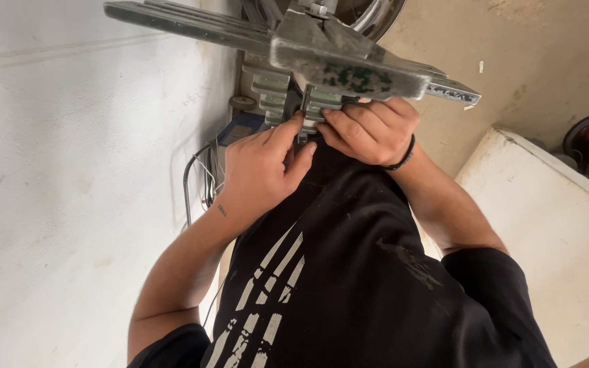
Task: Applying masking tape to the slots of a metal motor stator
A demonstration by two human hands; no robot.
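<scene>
White walls and a pale floor sit behind a grey metal frame (349,65). Both hands meet just under it. Left hand (257,170) and right hand (369,129) pinch a thin metal strip (306,112), which runs up into the frame, equally near both.

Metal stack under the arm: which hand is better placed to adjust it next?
Probably the left hand: its fingertips already pinch the metal stack at its lower edge. The right hand mainly wraps the side, steadying.
</scene>
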